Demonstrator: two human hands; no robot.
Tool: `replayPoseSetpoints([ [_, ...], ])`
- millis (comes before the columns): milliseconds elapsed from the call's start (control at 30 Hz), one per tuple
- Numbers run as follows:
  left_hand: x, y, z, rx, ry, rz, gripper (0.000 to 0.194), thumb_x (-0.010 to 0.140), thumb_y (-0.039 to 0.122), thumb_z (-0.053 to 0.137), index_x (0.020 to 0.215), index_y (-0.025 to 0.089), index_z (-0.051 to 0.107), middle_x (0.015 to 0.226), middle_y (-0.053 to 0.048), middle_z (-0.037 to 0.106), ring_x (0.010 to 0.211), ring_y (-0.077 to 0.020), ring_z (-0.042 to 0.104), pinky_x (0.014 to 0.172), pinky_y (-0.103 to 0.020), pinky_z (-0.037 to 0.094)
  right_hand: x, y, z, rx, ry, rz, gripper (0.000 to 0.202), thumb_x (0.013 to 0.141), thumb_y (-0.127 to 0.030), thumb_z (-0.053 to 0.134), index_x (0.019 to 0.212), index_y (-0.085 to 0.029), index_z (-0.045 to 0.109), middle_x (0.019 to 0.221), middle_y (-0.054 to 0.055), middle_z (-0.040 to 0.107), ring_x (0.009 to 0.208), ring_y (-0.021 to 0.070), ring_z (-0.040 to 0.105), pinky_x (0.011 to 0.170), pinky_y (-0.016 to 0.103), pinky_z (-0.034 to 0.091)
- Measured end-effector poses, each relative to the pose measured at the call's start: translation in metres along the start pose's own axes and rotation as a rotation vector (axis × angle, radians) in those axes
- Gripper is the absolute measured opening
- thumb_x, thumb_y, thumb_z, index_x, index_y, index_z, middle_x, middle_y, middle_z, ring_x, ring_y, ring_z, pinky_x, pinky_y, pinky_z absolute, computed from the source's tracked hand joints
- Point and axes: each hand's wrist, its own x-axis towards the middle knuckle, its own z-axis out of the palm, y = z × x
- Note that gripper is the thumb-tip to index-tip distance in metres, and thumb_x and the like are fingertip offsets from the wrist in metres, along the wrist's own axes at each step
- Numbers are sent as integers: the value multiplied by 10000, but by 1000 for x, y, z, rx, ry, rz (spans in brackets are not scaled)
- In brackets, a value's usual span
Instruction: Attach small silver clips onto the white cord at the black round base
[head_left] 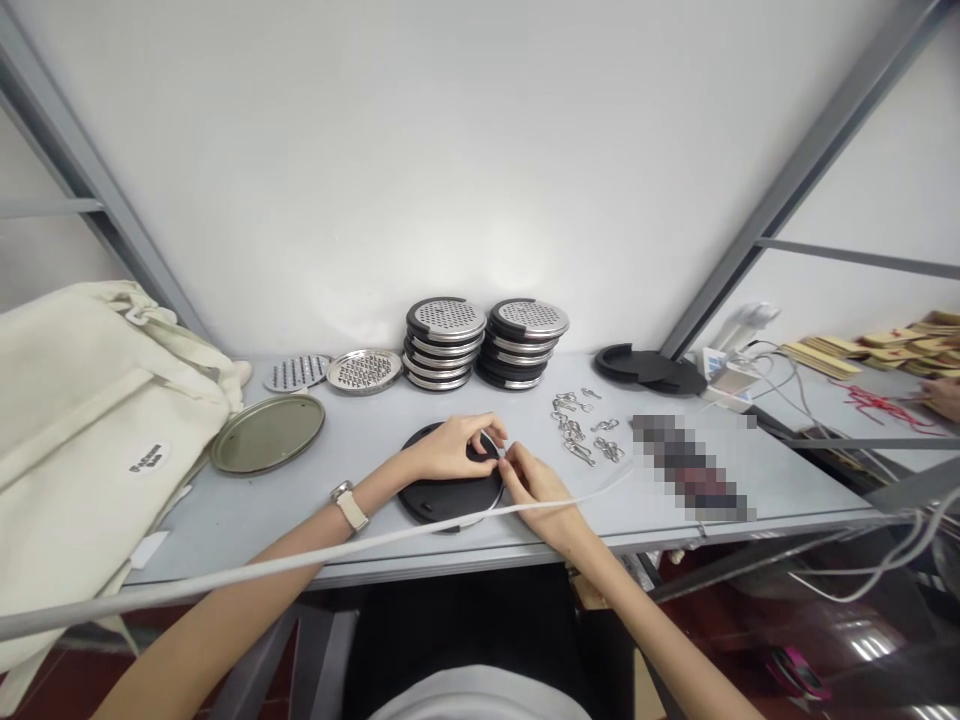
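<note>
A black round disc (pixel 442 498) lies on the table in front of me, with a bright metal rim showing at its right side. My left hand (pixel 454 448) reaches over the disc, thumb and index finger pinched near its right edge. Beside that edge, my right hand (pixel 534 488) also pinches, its fingertips meeting those of the left. Whatever sits between the fingertips is too small to make out. To the right of my hands lie several small metal clasps (pixel 574 428) in loose groups.
Behind the disc stand two stacks of round metal graters, a left stack (pixel 448 345) and a right stack (pixel 525 340). Loose grater plates (pixel 365 371), a greenish round lid (pixel 268 434) and a cream bag (pixel 97 430) are leftward. Black round holders (pixel 637 364) lie right; a white cable (pixel 300 562) crosses the foreground.
</note>
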Motion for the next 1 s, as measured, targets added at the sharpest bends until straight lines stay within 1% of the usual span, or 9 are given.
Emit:
replayPoseSetpoints([
  [133,1,0,0,17,8,0,310,693,149,629,995,188,569,971,-8,627,706,-99,551,678,-225,461,1,6,-2,118,-18,-1,196,911,-322,359,756,-213,407,613,-39,436,558,124,411,543,238,340],
  [267,2,-1,1,25,-3,41,223,711,138,614,931,176,601,925,-3,628,723,-100,551,688,-216,457,-3,7,-4,159,-15,8,200,913,-343,370,767,-211,409,609,-47,397,552,116,372,528,231,321],
  [367,2,-2,1,28,-31,82,171,733,115,582,890,169,623,881,1,636,748,-103,550,703,-210,454,-3,6,-4,134,-22,-14,192,919,-329,359,774,-213,408,621,-42,410,567,123,392,555,240,344],
  [433,2,-1,1,32,-39,90,161,739,108,572,879,163,629,863,-2,636,762,-108,553,712,-214,455,-2,6,-3,93,-21,-36,189,921,-307,349,768,-214,412,640,-27,444,592,134,426,576,249,365],
  [567,2,1,1,33,-38,93,156,730,97,566,862,158,625,849,-7,626,783,-117,555,722,-223,463,-3,4,2,-19,35,-78,180,919,-243,322,767,-212,413,687,9,504,642,159,479,611,270,387],
  [667,2,2,1,28,-28,89,139,728,97,573,845,159,616,850,-8,609,775,-115,552,713,-222,467,-5,2,3,-63,52,-89,189,933,-252,305,779,-212,407,698,16,507,657,167,484,630,279,390],
  [767,2,1,1,27,-22,73,92,742,128,592,826,160,612,855,-11,592,747,-110,548,703,-224,467,-6,1,3,-73,51,-94,172,933,-280,331,789,-215,399,704,14,502,670,170,486,637,279,390],
  [867,2,-3,1,43,-23,64,74,751,160,608,824,159,611,854,-11,584,731,-109,551,695,-227,462,-6,0,2,-75,47,-94,151,921,-266,347,787,-216,395,691,7,485,659,169,475,623,274,379],
  [1000,2,-3,1,66,-21,63,58,783,181,582,835,160,598,841,-9,586,725,-112,548,692,-233,453,-5,2,-1,-1,23,-66,199,924,-286,334,745,-216,385,663,-11,453,630,153,450,607,261,366],
])
